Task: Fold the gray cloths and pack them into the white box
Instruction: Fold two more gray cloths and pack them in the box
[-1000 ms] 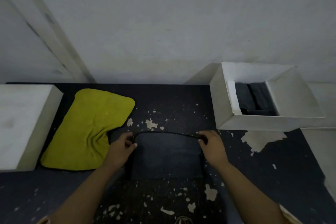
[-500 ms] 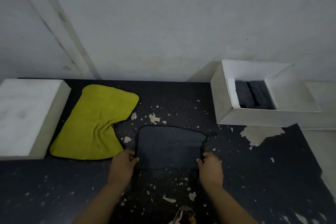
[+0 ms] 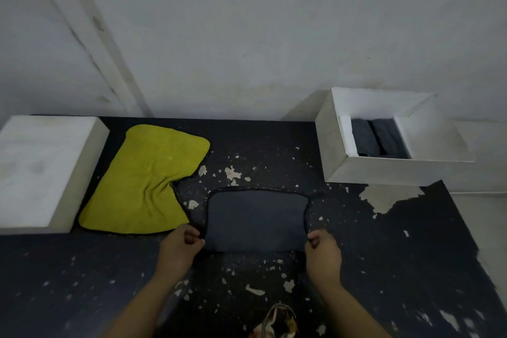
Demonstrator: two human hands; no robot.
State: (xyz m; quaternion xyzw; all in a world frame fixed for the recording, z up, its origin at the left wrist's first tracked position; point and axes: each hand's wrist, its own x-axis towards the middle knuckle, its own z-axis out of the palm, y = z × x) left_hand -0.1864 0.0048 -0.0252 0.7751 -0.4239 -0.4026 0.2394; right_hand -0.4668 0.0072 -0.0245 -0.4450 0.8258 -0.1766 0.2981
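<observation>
cloth [image 3: 256,218]: flat, centre frame, half folded
left hand [image 3: 182,245]: pinching its near left corner
right hand [image 3: 322,248]: pinching near right corner
box [image 3: 384,170]: upper right
risk: uneven lift skews the fold

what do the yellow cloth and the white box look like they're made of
Yellow cloth: likely microfiber or terry; a soft matte nap that wrinkles and drapes limply. White box: probably painted cardboard or thin board; flat, stiff walls with a dull, slightly smudged finish.
</observation>
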